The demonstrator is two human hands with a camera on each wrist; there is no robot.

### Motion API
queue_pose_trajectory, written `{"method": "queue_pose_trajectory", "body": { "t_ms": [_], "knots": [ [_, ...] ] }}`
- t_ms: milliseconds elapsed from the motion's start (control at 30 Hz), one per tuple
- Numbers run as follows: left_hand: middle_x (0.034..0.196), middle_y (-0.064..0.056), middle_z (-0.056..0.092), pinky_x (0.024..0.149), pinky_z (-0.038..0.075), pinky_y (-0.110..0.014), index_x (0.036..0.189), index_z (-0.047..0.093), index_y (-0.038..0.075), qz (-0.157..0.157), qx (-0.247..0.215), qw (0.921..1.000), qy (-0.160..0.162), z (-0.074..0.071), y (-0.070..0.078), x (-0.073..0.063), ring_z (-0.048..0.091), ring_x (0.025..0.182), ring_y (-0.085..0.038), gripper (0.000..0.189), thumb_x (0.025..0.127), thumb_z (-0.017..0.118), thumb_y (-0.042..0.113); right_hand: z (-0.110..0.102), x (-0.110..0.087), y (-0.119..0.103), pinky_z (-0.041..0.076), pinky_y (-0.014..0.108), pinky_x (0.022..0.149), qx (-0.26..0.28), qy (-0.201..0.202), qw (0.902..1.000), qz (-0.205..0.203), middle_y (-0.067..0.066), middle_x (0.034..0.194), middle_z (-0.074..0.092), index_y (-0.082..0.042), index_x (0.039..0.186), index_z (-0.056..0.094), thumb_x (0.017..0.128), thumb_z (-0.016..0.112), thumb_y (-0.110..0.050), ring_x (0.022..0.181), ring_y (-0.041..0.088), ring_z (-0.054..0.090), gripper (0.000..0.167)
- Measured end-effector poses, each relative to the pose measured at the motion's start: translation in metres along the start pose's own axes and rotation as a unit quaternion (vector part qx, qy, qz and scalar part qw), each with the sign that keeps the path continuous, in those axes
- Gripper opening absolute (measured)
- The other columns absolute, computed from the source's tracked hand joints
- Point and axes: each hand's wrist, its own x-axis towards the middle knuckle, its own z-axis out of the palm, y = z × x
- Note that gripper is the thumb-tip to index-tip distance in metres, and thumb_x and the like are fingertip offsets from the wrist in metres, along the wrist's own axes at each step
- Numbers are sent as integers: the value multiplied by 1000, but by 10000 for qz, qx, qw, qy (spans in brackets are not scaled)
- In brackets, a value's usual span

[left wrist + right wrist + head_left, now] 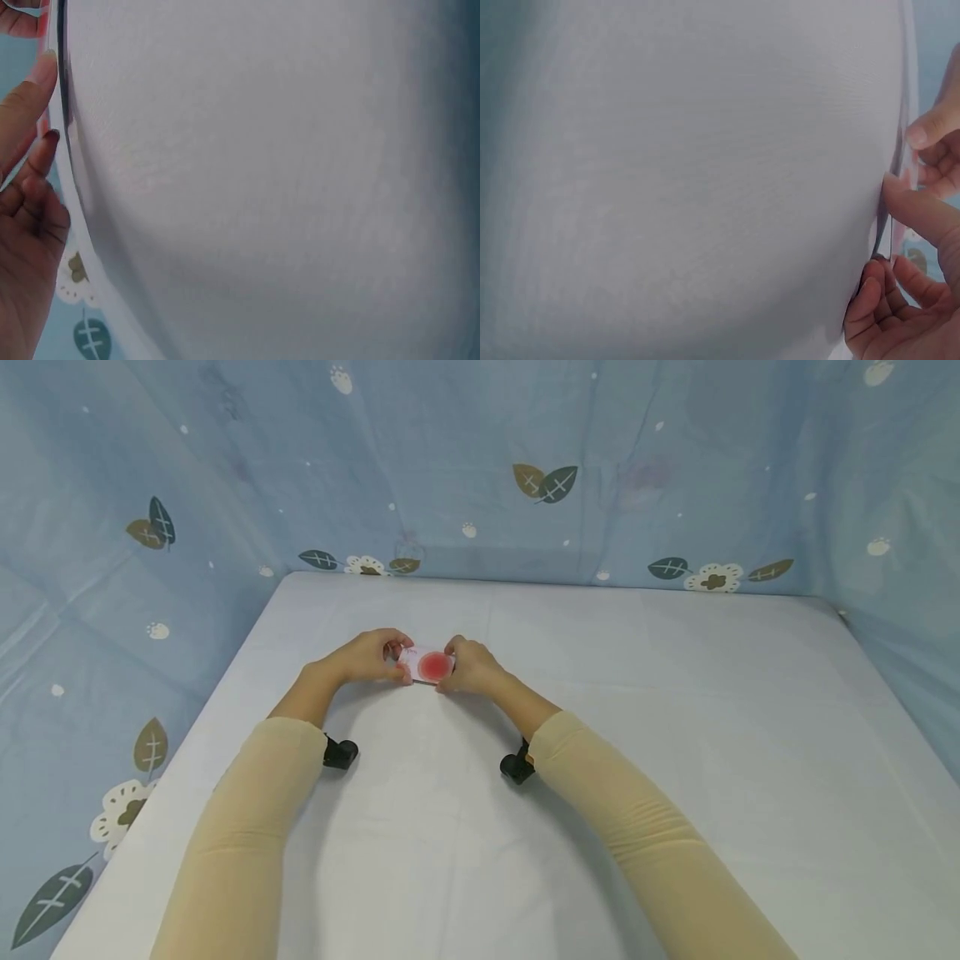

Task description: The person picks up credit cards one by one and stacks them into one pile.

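Observation:
A small, flat, pink-and-white box (435, 666) with a large red circle on its face is held between both hands over the white table. My left hand (369, 656) grips its left end, thumb at the near edge and fingers at the far edge. At the other end, my right hand (474, 668) pinches it in the same way. Each wrist view catches the box only nearly edge-on. The left hand (30, 255) shows at the left border of the left wrist view, the right hand (922, 255) at the right border of its own.
A white cloth-covered table (675, 735) spreads under both arms. Behind it and along its sides hangs a blue curtain (465, 460) printed with leaves and flowers. Black wrist-worn cameras protrude beneath the left sleeve (247, 810) and right sleeve (637, 818).

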Motion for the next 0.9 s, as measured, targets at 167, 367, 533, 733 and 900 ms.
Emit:
{"method": "queue_pose_trajectory", "body": {
  "t_ms": [167,367,533,733,900],
  "knots": [
    [101,-10,54,80,38,-37,127,53,6,110,6,9999,89,-2,4,-2,46,92,-25,70,67,86,20,-1,1,1,47,34,88,179,77,9998,69,11,110,60,-1,127,48,74,81,-21,97,22,54,65],
    [102,-11,53,79,38,-37,134,48,1,223,164,9996,24,-5,10,-5,45,92,-26,73,72,82,18,-6,-1,1,47,32,84,223,89,9997,-17,11,108,61,-1,126,48,73,80,-21,94,21,54,65],
    [100,-12,53,78,37,-36,133,48,-3,359,434,9984,-85,-6,17,-9,46,89,-25,72,74,82,21,-16,-9,-1,47,29,74,111,-57,9998,-166,10,97,60,-2,127,47,76,78,-19,86,20,55,62],
    [96,-10,54,72,39,-32,132,48,-3,345,518,9980,-133,-6,27,-13,46,81,-21,70,75,80,21,-26,-18,-1,45,26,67,61,-158,9994,-294,9,91,59,-3,128,47,76,77,-17,81,18,54,62],
    [95,-9,55,69,38,-31,132,48,-1,376,436,9983,-116,-5,33,-17,45,80,-21,72,74,82,25,-33,-25,3,45,26,65,178,-218,9987,-420,8,90,57,-3,127,47,74,78,-18,78,18,52,63]
  ]
}}
